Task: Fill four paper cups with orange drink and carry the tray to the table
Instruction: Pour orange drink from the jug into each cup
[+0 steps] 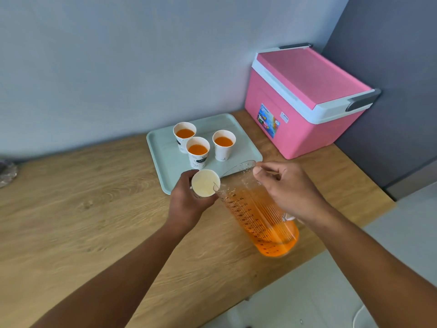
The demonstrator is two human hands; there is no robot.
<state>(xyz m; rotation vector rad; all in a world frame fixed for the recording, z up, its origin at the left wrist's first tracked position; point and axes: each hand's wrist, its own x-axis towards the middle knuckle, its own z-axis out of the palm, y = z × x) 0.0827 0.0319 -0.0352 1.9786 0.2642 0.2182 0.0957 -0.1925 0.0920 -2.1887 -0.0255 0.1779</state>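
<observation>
Three white paper cups with orange drink in them [198, 150] stand on a pale green tray [160, 159] at the back of the wooden counter. My left hand [189, 204] grips a fourth paper cup [205, 183], which looks empty inside, just in front of the tray. My right hand [288, 192] holds a clear measuring jug [262, 216] of orange drink by its handle, tilted so its spout touches the held cup's rim. No drink shows in that cup.
A pink cooler box [305, 100] with a white-rimmed lid stands at the back right against a dark wall. A greyish object [7, 172] sits at the far left edge. The wooden counter [82, 209] ends at the right over a pale floor.
</observation>
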